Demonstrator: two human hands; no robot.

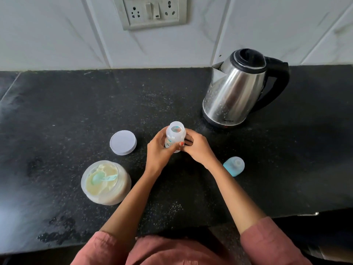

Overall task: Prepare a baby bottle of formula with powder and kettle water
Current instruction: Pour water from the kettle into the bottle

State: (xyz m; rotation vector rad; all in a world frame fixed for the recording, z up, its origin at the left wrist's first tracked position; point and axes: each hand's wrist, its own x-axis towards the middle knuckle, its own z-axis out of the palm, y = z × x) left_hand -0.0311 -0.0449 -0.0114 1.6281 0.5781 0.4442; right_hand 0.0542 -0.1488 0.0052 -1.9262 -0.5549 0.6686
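Note:
A clear baby bottle (174, 134) with its top off stands in the middle of the black counter (57, 104). My left hand (160, 150) grips its body, thumb across the front. On the bottle's right side, my right hand (196, 148) has its fingers curled against the bottle. The open formula jar (106, 182) sits at the front left, filled with pale powder and a teal scoop (101, 178) lying in it. Its white lid (123, 142) lies flat behind it. The steel kettle (238, 88) with a black handle stands at the back right.
The bottle's blue cap with the teat (234, 165) lies on its side to the right of my right hand. A wall socket plate (150, 12) is on the tiled wall behind. The counter's front edge (298, 213) runs near my body.

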